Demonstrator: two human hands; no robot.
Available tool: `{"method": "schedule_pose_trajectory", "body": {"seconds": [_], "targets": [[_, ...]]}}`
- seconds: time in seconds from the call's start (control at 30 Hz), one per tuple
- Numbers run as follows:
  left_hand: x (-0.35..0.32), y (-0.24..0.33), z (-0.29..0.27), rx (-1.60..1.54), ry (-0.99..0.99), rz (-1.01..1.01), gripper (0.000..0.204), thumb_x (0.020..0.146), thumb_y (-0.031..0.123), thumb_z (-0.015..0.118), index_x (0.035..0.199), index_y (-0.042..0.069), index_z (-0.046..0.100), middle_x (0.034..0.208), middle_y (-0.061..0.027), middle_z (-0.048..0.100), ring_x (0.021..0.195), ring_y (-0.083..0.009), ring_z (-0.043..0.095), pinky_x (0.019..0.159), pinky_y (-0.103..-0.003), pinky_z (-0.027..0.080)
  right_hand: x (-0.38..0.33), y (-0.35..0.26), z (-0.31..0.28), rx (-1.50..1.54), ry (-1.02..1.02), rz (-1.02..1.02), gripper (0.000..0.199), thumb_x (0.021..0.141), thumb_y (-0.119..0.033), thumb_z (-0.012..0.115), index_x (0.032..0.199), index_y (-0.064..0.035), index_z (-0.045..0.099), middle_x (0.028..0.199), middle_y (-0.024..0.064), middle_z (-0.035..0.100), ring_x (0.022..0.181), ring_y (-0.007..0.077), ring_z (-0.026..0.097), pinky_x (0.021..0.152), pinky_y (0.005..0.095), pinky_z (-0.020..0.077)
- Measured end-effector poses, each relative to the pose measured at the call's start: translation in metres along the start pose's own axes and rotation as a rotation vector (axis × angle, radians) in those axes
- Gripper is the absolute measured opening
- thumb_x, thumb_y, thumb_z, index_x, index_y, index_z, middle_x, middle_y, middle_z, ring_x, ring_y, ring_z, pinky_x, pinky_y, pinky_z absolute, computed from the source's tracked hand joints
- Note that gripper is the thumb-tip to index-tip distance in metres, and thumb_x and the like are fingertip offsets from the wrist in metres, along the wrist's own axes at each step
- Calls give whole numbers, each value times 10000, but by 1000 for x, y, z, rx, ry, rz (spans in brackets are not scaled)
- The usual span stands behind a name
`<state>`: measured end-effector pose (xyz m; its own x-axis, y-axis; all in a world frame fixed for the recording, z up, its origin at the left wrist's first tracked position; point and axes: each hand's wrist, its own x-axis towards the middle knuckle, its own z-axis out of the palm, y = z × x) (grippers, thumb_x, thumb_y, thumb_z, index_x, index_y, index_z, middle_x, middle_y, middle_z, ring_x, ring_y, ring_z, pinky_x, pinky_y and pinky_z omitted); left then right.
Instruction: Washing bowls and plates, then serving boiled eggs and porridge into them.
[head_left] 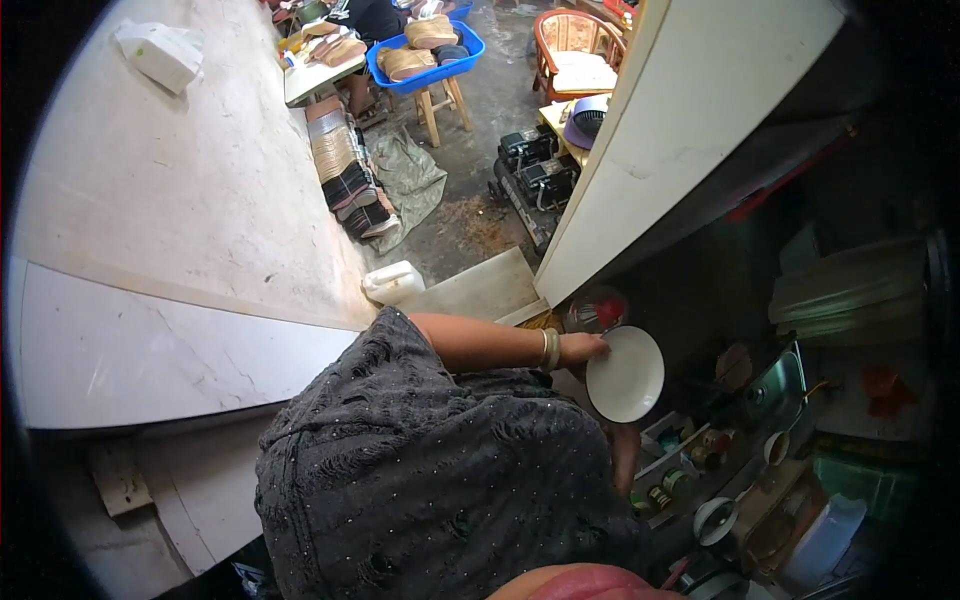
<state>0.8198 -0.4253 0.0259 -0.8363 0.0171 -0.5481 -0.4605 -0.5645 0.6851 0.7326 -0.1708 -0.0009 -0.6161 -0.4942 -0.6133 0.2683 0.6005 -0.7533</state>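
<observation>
My left arm, with a pale bangle (551,350) at the wrist, reaches across in front of my body. The fingers of my left hand (584,349) are closed on the edge of a round white plate (626,375). It is tilted, with a broad pale face toward me. Below the plate, part of my right arm or hand (624,455) shows beside my dark, frayed top (450,470). The plate and the top hide the fingers there, so their grip does not show.
A dim counter at right carries a metal sink (778,385), jars (660,495) and a bowl (715,520). Ahead, a low board (480,287) crosses the doorway beside a white jug (394,283). Beyond are an air compressor (535,175), stacked shoe parts (345,170) and a blue basket (425,75).
</observation>
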Motion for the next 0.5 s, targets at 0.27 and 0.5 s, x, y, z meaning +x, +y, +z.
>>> {"method": "schedule_pose_trajectory", "body": {"seconds": [0.27, 0.5], "targets": [[-17, -46, -174, 1323, 386, 430, 439, 514, 167, 786, 890, 27, 607, 877, -193, 588, 818, -358, 571, 778, -380, 471, 17, -51, 33, -647, -134, 5, 245, 838, -203, 560, 855, 30, 633, 660, 61, 602, 607, 129, 552, 585, 301, 435], [-91, -50, -294, 659, 1285, 27, 327, 820, 202, 415, 1062, -2, 497, 1006, -258, 574, 941, -393, 558, 820, -440, 433, -26, -206, 71, -710, -313, -700, 188, 799, -99, 539, 923, 17, 618, 852, 147, 625, 761, 250, 620, 705, 309, 474]]}}
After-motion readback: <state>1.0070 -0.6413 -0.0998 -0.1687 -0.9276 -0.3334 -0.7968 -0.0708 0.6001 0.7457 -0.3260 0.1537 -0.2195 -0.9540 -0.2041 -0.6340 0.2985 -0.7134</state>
